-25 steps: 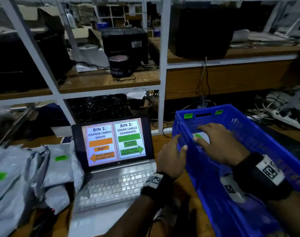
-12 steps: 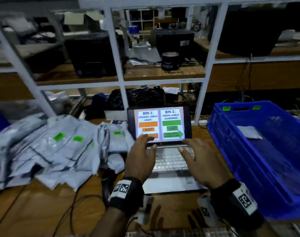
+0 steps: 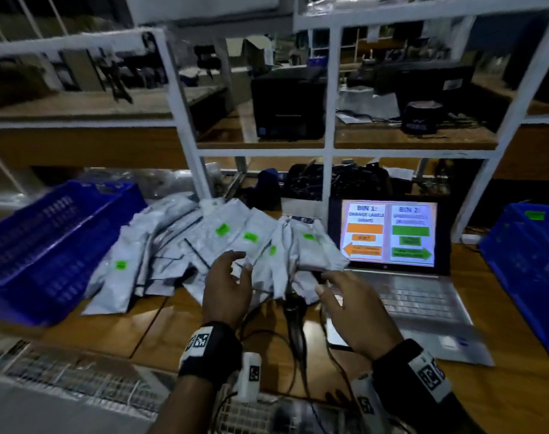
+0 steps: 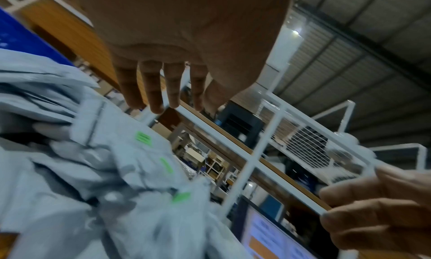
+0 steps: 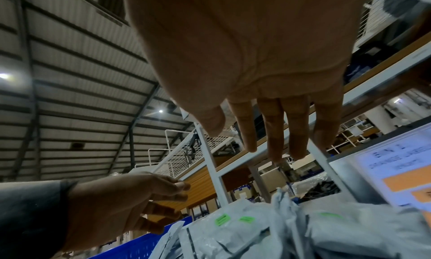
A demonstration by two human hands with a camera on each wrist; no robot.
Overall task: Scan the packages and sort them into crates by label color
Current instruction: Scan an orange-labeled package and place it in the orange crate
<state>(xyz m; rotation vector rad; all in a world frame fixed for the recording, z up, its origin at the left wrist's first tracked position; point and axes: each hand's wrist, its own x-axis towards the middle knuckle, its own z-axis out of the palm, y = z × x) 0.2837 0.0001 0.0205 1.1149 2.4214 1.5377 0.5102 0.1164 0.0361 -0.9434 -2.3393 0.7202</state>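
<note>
Hovering over the grey packages [image 3: 223, 245], the left hand [image 3: 227, 286] and right hand [image 3: 354, 311] were spread open, holding nothing.

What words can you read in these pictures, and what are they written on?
"BIN 1:" and "ORANGE LABELS": left half of the open silver laptop's screen.
"BIN 2": right half of that screen; the lines under it are blurred.
Small green stickers on the grey plastic mailer bags: print too small to read.
Dark round tub on the wooden shelf: logo too blurred.

Wooden table [image 3: 116, 327]: grey packages [image 3: 185, 245], laptop [image 3: 417, 296], two blue crates [image 3: 47, 245].
</note>
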